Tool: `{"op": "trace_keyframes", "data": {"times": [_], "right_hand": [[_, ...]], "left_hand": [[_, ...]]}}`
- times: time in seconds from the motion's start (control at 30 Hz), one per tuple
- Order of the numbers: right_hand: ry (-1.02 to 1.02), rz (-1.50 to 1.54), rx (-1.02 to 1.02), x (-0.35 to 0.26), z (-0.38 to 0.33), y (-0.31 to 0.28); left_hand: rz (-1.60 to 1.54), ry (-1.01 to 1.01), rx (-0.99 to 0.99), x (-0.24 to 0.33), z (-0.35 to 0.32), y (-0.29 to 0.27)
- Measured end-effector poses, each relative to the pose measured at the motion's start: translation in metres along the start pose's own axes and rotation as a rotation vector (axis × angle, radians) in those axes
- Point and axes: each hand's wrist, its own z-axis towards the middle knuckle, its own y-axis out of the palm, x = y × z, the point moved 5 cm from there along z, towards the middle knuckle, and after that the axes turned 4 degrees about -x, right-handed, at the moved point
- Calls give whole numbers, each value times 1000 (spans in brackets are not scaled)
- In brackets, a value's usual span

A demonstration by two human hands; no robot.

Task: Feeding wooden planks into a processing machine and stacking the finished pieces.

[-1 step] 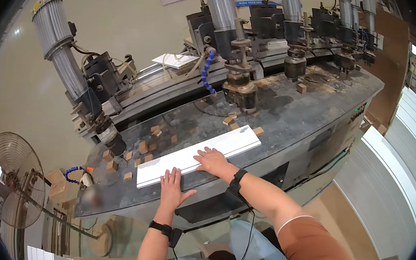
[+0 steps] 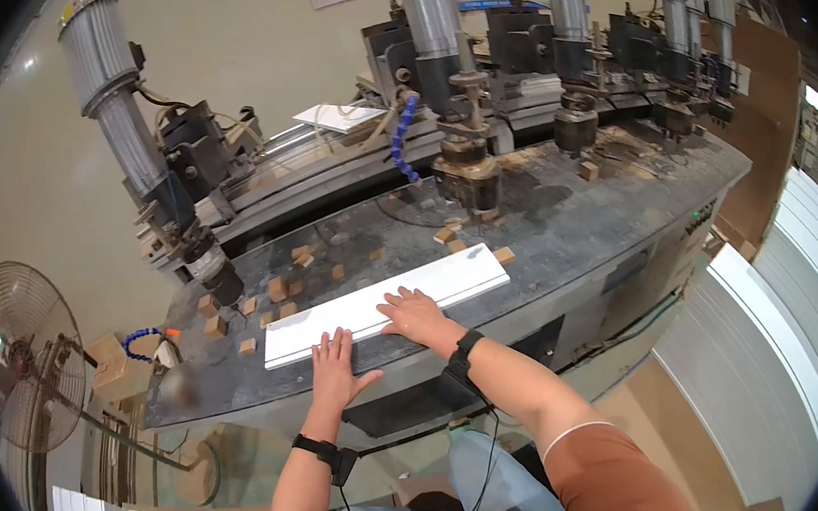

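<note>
A long grey desk [image 2: 571, 212], scuffed and dusty, runs through a workshop under a row of slanting motors. A white panel [image 2: 354, 312] lies flat along its front part, slanting away to the right, with a groove along its near side.

The left grip [image 2: 332, 371] is unclenched, its fingertips laid on the panel's near edge toward the left end and the thumb spread out to the side. The right grip [image 2: 415, 317] is likewise loose and flattened, fingers fanned on the top face around the middle. Neither closes around anything.

Hardly anything has changed since the picture just before: the whole scene has slid a touch leftward, panel and desk together, which looks like a small head movement. Both grips keep their places, so the panel seems to be steadied rather than pushed along.

Small wooden blocks [image 2: 277, 289] are scattered behind its left end, and another block [image 2: 503, 256] sits just beside its right end. Beyond stands a dark spindle head [image 2: 471, 178], with a blue hose [image 2: 401, 137] beside it. Farther out are a caged fan [image 2: 25, 356] at the left and large white boards [image 2: 743, 367] at the right.
</note>
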Motion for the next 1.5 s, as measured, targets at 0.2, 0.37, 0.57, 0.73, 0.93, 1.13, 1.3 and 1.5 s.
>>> {"op": "trace_keyframes", "data": {"times": [0.2, 0.37, 0.57, 0.73, 0.93, 1.13, 1.3, 1.5], "right_hand": [[8, 90, 1, -5, -16, -14], [51, 204, 176, 2, -133, -117], [637, -558, 518, 62, -390, -269], [1371, -985, 338, 55, -533, -370], [1499, -949, 137, 64, -566, -372], [1172, -792, 288, 64, -549, -357], [847, -843, 313, 40, -486, -338], [287, -597, 384, -11, -319, -301]], "left_hand": [[10, -69, 44, -14, 1, 3], [-16, -85, 58, -16, -5, 2], [-29, -91, 41, -11, -2, -2], [-30, -110, 20, -16, 0, -2], [-50, -111, 14, -18, -5, 0], [-63, -98, 43, -17, -7, -1], [-63, -89, 67, -12, -2, 1], [-17, -127, 95, -15, -6, -4]]}}
